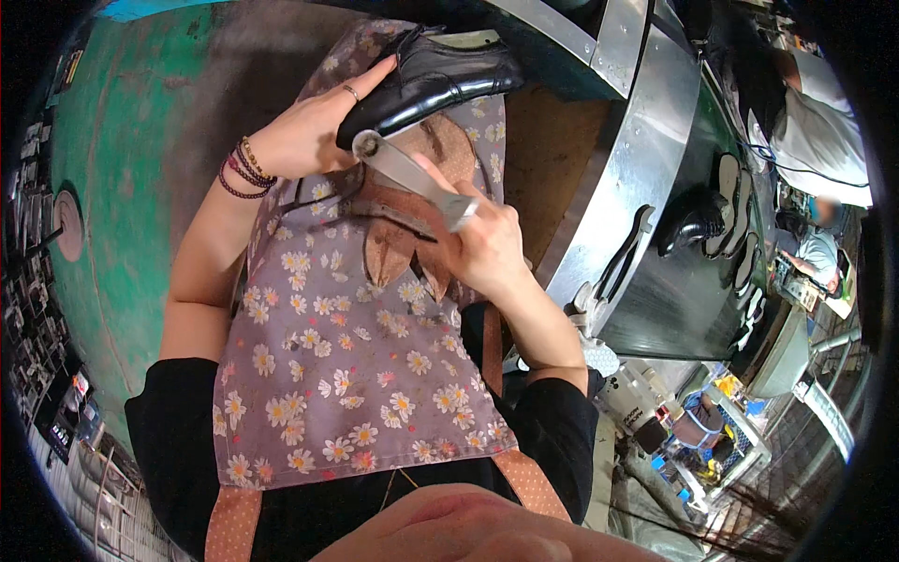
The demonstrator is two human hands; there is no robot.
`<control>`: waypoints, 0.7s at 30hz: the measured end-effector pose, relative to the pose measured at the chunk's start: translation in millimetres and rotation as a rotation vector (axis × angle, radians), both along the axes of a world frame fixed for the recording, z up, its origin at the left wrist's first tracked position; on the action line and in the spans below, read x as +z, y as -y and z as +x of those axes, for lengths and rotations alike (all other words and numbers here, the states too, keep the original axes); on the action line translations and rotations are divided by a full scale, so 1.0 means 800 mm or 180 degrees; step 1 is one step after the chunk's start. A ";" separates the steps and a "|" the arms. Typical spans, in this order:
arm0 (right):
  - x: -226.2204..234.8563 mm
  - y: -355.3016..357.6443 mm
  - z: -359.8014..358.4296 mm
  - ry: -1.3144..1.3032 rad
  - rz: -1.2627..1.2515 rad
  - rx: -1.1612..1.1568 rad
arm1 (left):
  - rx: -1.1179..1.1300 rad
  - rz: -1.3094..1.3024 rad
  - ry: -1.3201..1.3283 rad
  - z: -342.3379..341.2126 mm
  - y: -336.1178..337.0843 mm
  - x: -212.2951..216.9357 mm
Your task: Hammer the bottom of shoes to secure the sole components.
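Observation:
My left hand (pixel 314 126) grips a glossy black leather shoe (pixel 435 80) above my lap, tilted on its side. Its extended index finger lies along the shoe; the thumb is hidden. In my closed right hand (pixel 487 239) is a metal hammer (pixel 407 173) with a round face at one end and a flared flat end at the other. The round face sits right by the shoe's lower edge; whether they touch I cannot tell. My fingers cover the hammer's handle. Behind both hands hangs a flowered apron (pixel 356 375) with a brown dotted bow.
A metal-edged conveyor (pixel 646 178) runs along my right, carrying a black shoe (pixel 691 223) and several soles (pixel 726 201). Left of me is a worn green surface (pixel 122 206) with a round grey disc (pixel 67 225). Other people (pixel 815 122) are at the far right.

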State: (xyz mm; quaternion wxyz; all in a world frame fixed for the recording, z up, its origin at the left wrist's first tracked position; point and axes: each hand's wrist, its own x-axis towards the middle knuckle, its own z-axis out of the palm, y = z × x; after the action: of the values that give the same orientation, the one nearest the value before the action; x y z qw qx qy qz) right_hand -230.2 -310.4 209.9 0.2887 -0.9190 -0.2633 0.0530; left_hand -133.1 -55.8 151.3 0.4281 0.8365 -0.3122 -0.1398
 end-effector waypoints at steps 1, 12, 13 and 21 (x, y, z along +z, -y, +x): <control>-0.008 0.008 -0.002 0.0250 0.0327 0.0072 | 0.0008 -0.0126 -0.0098 -0.002 0.000 0.000; -0.035 0.034 0.004 0.0759 0.1191 -0.1118 | 0.0162 0.0150 -0.0121 -0.005 0.002 0.014; -0.036 0.026 -0.001 0.0837 0.1631 -0.1328 | 0.0143 0.0112 -0.0241 -0.004 0.005 0.021; -0.018 0.046 0.026 0.1223 0.1001 -0.0984 | 0.0211 0.0299 0.0118 -0.016 0.009 0.011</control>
State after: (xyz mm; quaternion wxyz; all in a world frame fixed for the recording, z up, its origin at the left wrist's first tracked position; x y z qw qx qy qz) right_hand -209.5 -347.5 195.7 0.3771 -0.8854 -0.1750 -0.2081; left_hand -145.7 -63.1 160.2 0.3869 0.8680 -0.2853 -0.1246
